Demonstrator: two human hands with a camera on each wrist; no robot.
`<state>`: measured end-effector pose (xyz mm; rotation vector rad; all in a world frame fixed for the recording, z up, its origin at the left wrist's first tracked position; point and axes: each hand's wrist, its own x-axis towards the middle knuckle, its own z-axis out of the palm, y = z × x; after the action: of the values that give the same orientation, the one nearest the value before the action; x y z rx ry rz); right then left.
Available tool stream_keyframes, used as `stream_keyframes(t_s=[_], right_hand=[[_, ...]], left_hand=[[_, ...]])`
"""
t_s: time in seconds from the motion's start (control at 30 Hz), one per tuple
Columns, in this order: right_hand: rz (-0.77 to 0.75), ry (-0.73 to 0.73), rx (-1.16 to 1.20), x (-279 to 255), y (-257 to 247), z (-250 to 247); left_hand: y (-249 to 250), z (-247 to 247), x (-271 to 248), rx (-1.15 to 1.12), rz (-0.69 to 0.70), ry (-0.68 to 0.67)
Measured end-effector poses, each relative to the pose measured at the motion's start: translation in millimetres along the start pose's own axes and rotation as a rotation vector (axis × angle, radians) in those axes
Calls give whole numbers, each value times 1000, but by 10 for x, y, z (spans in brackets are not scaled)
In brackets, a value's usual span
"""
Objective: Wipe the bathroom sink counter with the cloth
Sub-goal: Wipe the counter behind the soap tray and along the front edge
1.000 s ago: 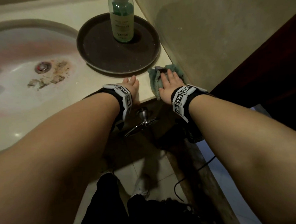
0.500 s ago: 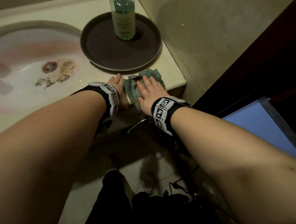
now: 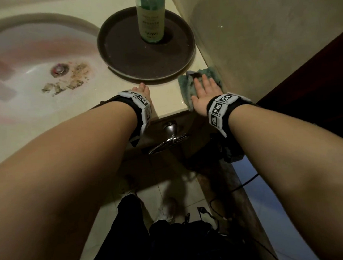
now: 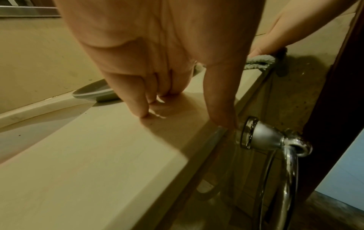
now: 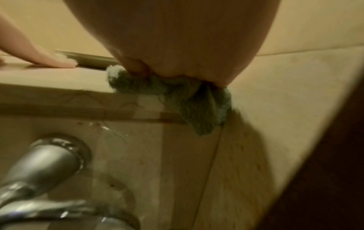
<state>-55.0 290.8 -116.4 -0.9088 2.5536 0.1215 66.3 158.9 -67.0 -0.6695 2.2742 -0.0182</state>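
A green cloth [image 3: 186, 88] lies crumpled on the beige counter [image 3: 165, 104] at its front right corner, against the wall. My right hand [image 3: 204, 90] presses flat on the cloth with straight fingers. In the right wrist view a fold of the cloth [image 5: 187, 99] hangs over the counter's front edge under my palm. My left hand [image 3: 142, 91] rests on the counter near the front edge, a hand's width left of the cloth. Its fingertips [image 4: 141, 110] touch the top and its thumb reaches the edge. It holds nothing.
A round dark tray [image 3: 123, 53] with a green bottle [image 3: 151, 17] stands just behind both hands. The stained sink basin [image 3: 34, 63] is at the left. A chrome towel ring [image 3: 172, 133] sticks out below the counter edge. A wall [image 3: 261, 35] bounds the right side.
My right hand slid the cloth left along the front edge until it was next to my left hand, then back right to the wall corner. The left hand stayed put.
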Motion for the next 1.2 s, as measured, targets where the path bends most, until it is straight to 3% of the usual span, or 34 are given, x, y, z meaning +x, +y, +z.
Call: stream_keyframes(t_s=[0.47,0.93,1.07,1.2], right_hand=[[8,-26,-81,343,-138,-219],[23,5,-65,-171,-23,4],[20,-1,-61,-242,-196,45],[-82,15,-45,-380,-505,172]], left_hand=[[-31,-5,49,-61,29,-7],[-47,8,-19,-39,39,24],[-58,27,9,-9,37,10],[-57,57,91,12,44,4]])
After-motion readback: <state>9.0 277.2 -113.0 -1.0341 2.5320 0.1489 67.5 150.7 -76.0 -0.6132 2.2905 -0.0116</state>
